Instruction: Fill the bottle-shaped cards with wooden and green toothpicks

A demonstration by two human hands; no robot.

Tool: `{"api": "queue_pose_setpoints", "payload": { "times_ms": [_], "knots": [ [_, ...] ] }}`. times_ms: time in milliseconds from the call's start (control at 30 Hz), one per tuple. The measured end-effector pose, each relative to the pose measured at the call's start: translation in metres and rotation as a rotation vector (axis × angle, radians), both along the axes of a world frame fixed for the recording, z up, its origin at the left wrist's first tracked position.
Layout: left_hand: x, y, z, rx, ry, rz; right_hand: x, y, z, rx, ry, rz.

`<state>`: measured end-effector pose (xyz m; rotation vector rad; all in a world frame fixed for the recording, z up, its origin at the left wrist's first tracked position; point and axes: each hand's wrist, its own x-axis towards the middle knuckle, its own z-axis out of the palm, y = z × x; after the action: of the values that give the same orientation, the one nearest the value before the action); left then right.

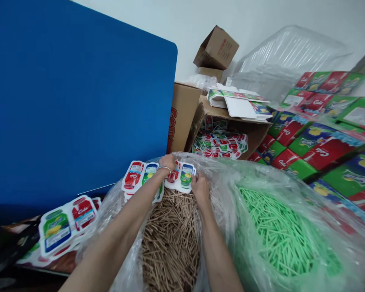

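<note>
A white-edged flat packet (187, 176), printed with a red cola can and a green-and-blue lemon soda can, is between my hands above the brown sticks. My left hand (168, 162), with a bracelet on its wrist, has its fingers closed at the packet's upper left part. My right hand (201, 188) pinches the packet's right edge; some fingertips are hidden. Similar packets (134, 176) lie just left, partly behind my left forearm. Below my hands, a clear plastic bag (219, 198) holds many thin brown sticks (170, 243).
Green sticks (282, 235) fill another clear bag at right. More packets (56, 229) are stacked at lower left beside a blue panel (79, 101). Ahead, an open carton (197, 121) holds many packets, with folded printed card (240, 101) on top. Printed boxes (316, 150) are piled at right.
</note>
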<state>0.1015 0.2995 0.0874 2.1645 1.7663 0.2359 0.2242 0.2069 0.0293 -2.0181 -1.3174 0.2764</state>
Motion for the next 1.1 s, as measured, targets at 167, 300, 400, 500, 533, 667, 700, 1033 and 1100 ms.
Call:
{"api": "queue_pose_setpoints", "payload": {
  "times_ms": [167,300,400,500,533,667,700,1033,1100],
  "knots": [
    [-0.005,-0.010,0.012,0.067,-0.160,0.001,0.000,0.000,-0.002,0.140,0.159,0.018],
    [-0.022,-0.045,0.032,0.069,-0.415,-0.105,0.000,-0.009,0.007,0.306,0.328,0.094],
    [-0.045,-0.089,0.041,0.016,-0.626,-0.175,-0.004,-0.036,0.019,0.355,0.469,0.202],
    [-0.072,-0.135,0.032,-0.094,-0.793,-0.197,-0.019,-0.083,0.027,0.336,0.582,0.227],
    [-0.080,-0.148,0.024,-0.235,-0.905,-0.166,-0.025,-0.102,0.027,0.294,0.660,0.227],
    [-0.106,-0.189,-0.016,-0.441,-1.042,0.136,-0.049,-0.164,0.003,0.126,0.742,0.332],
    [-0.112,-0.196,-0.024,-0.419,-1.064,0.218,-0.052,-0.175,-0.007,0.060,0.681,0.408],
    [-0.165,-0.232,-0.054,-0.099,-1.156,0.726,-0.077,-0.200,-0.076,-0.231,-0.564,0.503],
    [-0.166,-0.233,-0.054,-0.106,-1.180,0.750,-0.090,-0.198,-0.079,-0.275,-0.632,0.447]
  ]
}}
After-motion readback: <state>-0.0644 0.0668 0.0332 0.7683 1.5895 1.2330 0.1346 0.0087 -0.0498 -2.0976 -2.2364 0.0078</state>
